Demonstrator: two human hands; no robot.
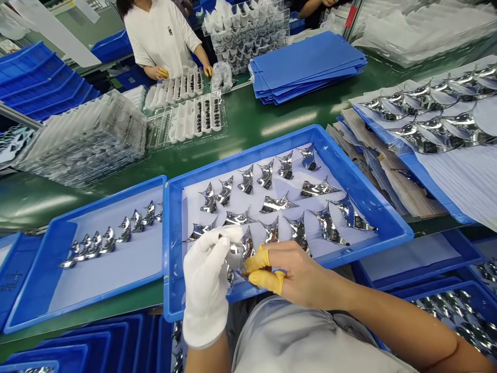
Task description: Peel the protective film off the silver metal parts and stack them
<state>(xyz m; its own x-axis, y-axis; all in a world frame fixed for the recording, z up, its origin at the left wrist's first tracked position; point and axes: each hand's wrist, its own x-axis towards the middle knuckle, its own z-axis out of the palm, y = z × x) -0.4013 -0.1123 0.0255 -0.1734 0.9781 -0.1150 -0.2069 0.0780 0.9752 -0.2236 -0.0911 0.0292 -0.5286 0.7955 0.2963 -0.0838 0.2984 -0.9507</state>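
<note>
Chrome curved pointed part point(246, 247) pinched btwn white-gloved L hand point(205, 282) & yellow-cotted R hand point(298, 277)

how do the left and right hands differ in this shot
The left hand wears a full white glove; the right hand is bare apart from yellow covers on two fingertips. The left hand's fingers point up, the right hand's point across toward it. Both pinch the same shiny metal piece over the near side of the blue tray.
</note>
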